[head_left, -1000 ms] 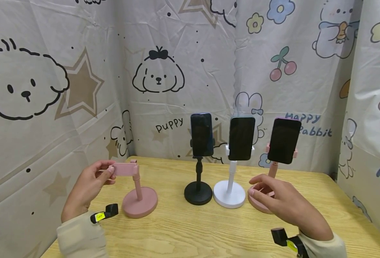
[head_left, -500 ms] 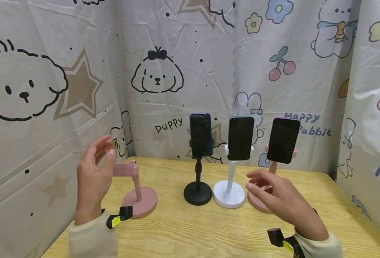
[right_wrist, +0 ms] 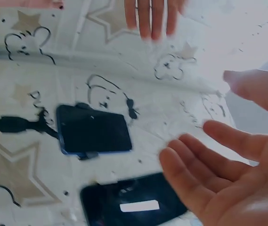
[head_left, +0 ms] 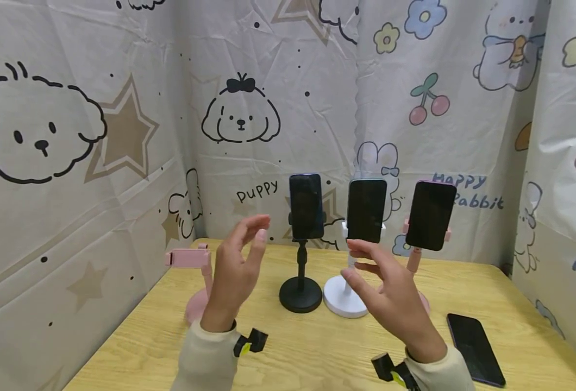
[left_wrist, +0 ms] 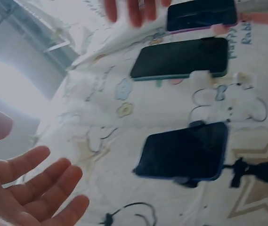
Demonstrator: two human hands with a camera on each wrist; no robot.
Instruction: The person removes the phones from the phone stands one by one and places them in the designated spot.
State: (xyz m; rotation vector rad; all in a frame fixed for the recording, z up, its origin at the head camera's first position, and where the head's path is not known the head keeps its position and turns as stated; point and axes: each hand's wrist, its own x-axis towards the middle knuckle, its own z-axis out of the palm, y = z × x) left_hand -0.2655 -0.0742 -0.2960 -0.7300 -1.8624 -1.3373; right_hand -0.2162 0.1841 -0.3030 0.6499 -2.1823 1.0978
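Printed curtains (head_left: 317, 119) back the wood-grain table (head_left: 312, 355). Around twelve o'clock, a black stand (head_left: 300, 296) and a white stand (head_left: 339, 300) each clasp a phone (head_left: 306, 206); left hand (head_left: 236, 274) at ten, right hand (head_left: 390, 296) at two, thumbs apart from fingers.

Bare left hand (left_wrist: 35, 190) at eight, fingers loose! Blue-edged black rectangular phone (left_wrist: 182, 151) at four o'clock, gripped by a black clamp (left_wrist: 187, 182); green-edged black phone (left_wrist: 171, 59), then pink-edged black phone (left_wrist: 199, 15), at one!

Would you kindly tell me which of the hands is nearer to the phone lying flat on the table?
Right: in the head view, the right hand is raised to the left of that phone, while the left hand is much farther left.
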